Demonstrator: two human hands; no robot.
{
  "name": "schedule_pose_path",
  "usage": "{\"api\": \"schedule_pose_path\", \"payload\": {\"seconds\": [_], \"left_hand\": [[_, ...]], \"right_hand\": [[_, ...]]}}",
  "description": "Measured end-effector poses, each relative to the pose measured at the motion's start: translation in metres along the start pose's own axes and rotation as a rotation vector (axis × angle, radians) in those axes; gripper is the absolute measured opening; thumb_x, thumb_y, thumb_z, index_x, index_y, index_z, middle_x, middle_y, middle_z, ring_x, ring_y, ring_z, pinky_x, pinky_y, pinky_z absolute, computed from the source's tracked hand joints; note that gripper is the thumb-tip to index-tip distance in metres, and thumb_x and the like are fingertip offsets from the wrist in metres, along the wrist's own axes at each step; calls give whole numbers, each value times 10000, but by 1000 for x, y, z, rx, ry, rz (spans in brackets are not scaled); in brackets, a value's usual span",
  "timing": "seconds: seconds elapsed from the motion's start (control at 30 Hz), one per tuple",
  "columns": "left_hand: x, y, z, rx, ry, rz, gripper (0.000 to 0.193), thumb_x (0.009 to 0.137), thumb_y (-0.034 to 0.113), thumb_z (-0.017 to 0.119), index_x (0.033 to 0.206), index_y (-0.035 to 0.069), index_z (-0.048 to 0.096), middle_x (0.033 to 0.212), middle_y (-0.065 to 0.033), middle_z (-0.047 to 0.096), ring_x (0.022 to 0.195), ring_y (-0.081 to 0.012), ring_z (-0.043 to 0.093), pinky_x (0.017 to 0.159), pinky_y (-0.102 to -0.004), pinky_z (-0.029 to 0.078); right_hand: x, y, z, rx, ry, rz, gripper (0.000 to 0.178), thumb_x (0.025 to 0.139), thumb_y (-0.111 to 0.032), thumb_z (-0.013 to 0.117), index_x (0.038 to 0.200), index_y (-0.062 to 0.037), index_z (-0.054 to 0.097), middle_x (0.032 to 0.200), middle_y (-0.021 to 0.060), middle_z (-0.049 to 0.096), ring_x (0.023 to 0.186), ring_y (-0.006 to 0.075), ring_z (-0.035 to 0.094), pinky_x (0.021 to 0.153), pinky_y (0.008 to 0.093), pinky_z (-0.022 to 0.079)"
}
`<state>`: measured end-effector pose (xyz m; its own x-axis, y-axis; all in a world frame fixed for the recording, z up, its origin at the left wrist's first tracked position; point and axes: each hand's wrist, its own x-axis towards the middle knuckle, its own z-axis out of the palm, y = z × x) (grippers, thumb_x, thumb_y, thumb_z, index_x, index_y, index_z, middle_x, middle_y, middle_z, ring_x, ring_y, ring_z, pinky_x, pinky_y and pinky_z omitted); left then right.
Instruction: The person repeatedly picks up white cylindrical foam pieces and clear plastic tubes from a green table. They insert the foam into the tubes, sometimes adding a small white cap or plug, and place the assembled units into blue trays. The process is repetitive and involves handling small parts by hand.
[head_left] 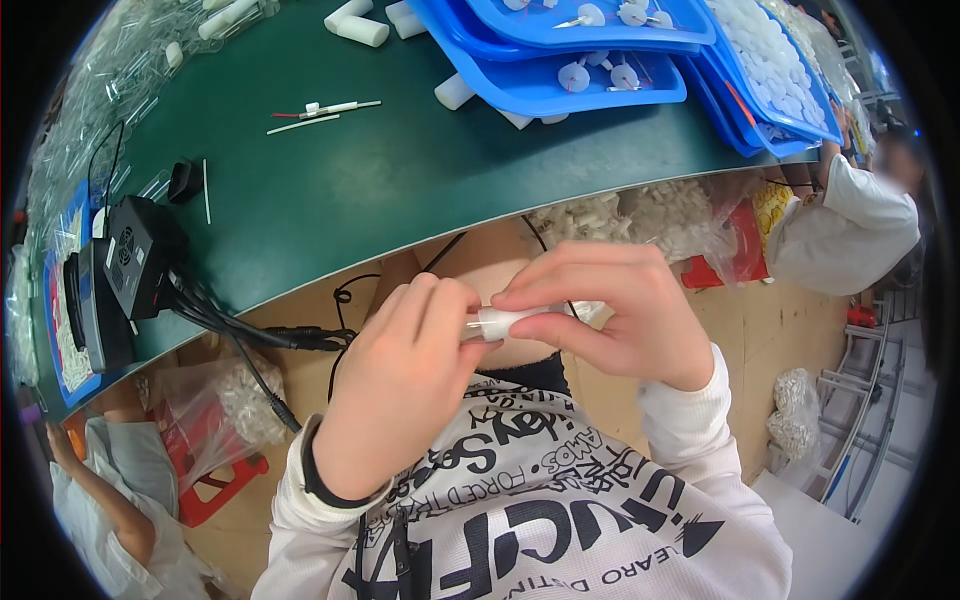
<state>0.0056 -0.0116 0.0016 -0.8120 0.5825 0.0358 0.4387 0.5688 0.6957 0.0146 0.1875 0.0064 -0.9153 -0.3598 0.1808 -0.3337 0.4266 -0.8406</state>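
Over my lap, just off the table's front edge, I hold a small clear tube (472, 327) with a white cylindrical cap (497, 322) on its right end. My left hand (395, 375) is closed round the tube and hides most of it. The thumb and fingers of my right hand (620, 310) pinch the white cap from the right. On the green table (380, 180) ahead lie a thin white stick assembly with a red wire (335, 109) and a plain white stick (303, 125).
Stacked blue trays (590, 85) with white round parts stand at the far right. Clear plastic tubes (90, 130) pile up at the far left. A black device (145, 255) with thick cables (260, 335) sits at the left edge. Other people (845, 225) sit at both sides.
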Motion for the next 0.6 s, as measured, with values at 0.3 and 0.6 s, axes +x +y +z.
{"api": "schedule_pose_path", "payload": {"seconds": [0.3, 0.6], "left_hand": [[-8, -1, -8, -268, 42, -47, 251, 786, 67, 640, 995, -6, 522, 842, -110, 510, 719, -251, 552, 609, -312, 452], [-15, -1, 3, -209, 120, 29, 303, 727, 29, 686, 1012, -6, 592, 789, -95, 565, 658, -190, 533, 584, -272, 438]], "right_hand": [[-24, 17, -2, 469, 371, 119, 357, 740, -155, 680, 1044, 17, 602, 883, 84, 644, 726, 126, 595, 637, 239, 470], [-34, -6, 54, 962, 406, 428, 249, 902, -65, 519, 1127, 27, 573, 800, 43, 585, 610, 67, 532, 544, 188, 437]]}}
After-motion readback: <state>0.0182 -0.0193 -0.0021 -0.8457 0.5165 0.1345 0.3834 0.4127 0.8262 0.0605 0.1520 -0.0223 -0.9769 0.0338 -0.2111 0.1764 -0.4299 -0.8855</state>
